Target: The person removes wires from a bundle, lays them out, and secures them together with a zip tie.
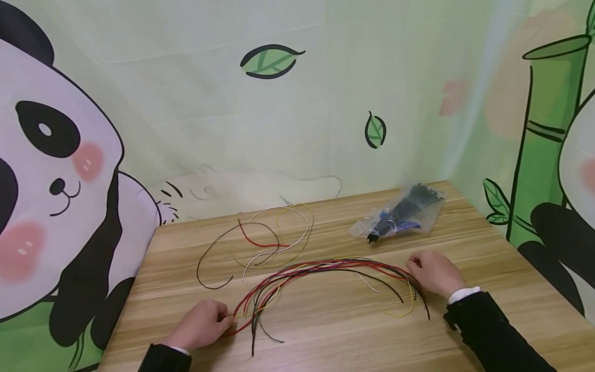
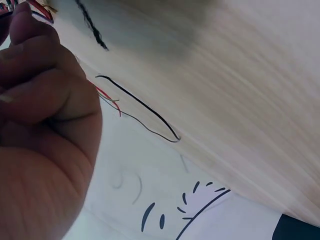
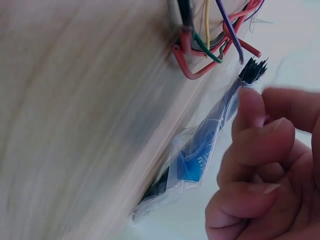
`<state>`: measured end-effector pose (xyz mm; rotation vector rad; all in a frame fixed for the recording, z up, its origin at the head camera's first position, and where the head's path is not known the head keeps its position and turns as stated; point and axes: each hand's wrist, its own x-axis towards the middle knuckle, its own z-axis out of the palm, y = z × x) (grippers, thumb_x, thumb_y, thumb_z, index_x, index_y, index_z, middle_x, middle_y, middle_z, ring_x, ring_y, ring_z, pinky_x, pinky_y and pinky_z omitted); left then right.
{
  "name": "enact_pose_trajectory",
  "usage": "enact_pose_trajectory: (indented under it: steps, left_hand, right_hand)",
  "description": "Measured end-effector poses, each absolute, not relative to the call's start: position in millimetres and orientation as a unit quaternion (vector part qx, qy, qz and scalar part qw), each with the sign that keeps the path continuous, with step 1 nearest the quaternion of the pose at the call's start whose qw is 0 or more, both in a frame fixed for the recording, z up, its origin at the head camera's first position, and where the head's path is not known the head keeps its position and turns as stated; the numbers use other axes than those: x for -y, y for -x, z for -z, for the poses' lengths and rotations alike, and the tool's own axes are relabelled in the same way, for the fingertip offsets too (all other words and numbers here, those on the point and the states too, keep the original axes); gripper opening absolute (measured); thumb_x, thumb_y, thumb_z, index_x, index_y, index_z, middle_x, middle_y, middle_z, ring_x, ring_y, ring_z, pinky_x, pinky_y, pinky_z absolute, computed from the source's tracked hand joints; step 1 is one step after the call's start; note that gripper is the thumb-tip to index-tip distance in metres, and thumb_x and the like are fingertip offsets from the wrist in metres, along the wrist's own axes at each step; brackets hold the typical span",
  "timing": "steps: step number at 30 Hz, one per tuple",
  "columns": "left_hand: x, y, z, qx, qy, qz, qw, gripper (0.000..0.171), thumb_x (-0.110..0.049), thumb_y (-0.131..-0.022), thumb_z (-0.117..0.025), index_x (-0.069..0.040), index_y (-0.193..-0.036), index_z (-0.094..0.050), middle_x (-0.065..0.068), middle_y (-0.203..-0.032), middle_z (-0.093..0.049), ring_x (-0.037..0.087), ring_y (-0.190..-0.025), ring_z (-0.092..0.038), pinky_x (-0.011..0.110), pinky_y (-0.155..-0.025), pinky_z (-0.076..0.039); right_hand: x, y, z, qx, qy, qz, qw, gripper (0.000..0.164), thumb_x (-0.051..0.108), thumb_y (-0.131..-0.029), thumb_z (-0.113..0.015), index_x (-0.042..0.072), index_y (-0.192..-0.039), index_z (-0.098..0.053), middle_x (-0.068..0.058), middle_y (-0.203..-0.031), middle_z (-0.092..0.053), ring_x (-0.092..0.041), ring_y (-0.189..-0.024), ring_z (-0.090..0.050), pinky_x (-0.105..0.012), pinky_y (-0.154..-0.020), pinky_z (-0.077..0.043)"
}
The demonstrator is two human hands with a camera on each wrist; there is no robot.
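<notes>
A loose bundle of thin wires (image 1: 321, 266), mostly red and black with some yellow and white, arches across the wooden table. My left hand (image 1: 202, 324) pinches the bundle's left end, where red wire ends run to its fingertips. In the left wrist view, that hand (image 2: 47, 110) has curled fingers, with wires (image 2: 42, 10) at their tips. Beside the bundle's right end is my right hand (image 1: 437, 274). The right wrist view shows this hand (image 3: 270, 155) with loosely bent fingers and nothing between them, apart from the wire ends (image 3: 215, 45).
Farther back on the table (image 1: 153, 289) lie several separate wires: a black loop (image 1: 197, 266), a red piece (image 1: 255, 242), and white and yellow curves. A clear plastic bag (image 1: 432, 214) of black strips lies at the back right. A printed panda cloth (image 1: 186, 103) hangs behind the table.
</notes>
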<state>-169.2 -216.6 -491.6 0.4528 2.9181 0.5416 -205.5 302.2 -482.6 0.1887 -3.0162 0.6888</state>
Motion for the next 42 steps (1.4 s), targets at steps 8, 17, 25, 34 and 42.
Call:
enact_pose_trajectory:
  steps: [8,17,25,34,42]
  left_hand:
    - [217,167,493,-0.964,-0.16,-0.2,0.065,0.03,-0.019,-0.088,-0.068,-0.021,-0.062,-0.053,-0.01,-0.06,-0.048,0.008,-0.056,-0.043,0.027,-0.055,-0.036]
    - [223,180,485,-0.969,-0.118,-0.215,0.024,0.021,-0.017,-0.088,-0.068,-0.02,-0.069,-0.06,-0.01,-0.061,-0.05,0.007,-0.054,-0.043,0.026,-0.052,-0.036]
    - [209,209,453,-0.969,-0.164,-0.176,-0.06,0.009,-0.014,-0.09,-0.065,-0.011,-0.083,-0.07,-0.007,-0.065,-0.056,0.007,-0.053,-0.045,0.026,-0.051,-0.039]
    - [135,260,441,-0.961,-0.257,-0.026,-0.097,0.027,-0.013,-0.087,-0.064,-0.017,-0.06,-0.057,-0.006,-0.056,-0.047,0.009,-0.049,-0.037,0.028,-0.045,-0.032]
    - [92,288,465,-0.959,-0.272,0.062,-0.056,0.019,-0.018,-0.086,-0.068,-0.014,-0.068,-0.062,0.003,-0.07,-0.064,0.021,-0.061,-0.062,0.04,-0.05,-0.05]
  right_hand:
    - [-302,206,479,0.972,-0.047,-0.223,0.058,0.023,0.02,-0.098,-0.051,0.012,-0.077,-0.053,0.0,-0.06,-0.038,-0.016,-0.052,-0.038,-0.031,-0.052,-0.028]
    - [-277,211,461,0.968,-0.078,-0.221,0.089,0.015,0.022,-0.094,-0.06,0.01,-0.09,-0.067,0.003,-0.065,-0.052,-0.014,-0.055,-0.044,-0.032,-0.054,-0.035]
    - [-209,236,448,0.957,-0.181,-0.208,0.085,0.005,0.021,-0.088,-0.069,0.017,-0.089,-0.071,0.009,-0.072,-0.06,-0.007,-0.062,-0.052,-0.03,-0.06,-0.044]
    - [-116,278,466,0.935,-0.337,-0.05,0.096,0.017,0.021,-0.085,-0.069,0.021,-0.069,-0.065,0.007,-0.068,-0.062,-0.011,-0.061,-0.057,-0.032,-0.055,-0.045]
    - [-68,297,486,0.921,-0.372,0.061,0.098,0.017,0.016,-0.082,-0.069,0.02,-0.066,-0.062,0.003,-0.069,-0.065,-0.018,-0.06,-0.062,-0.037,-0.05,-0.047]
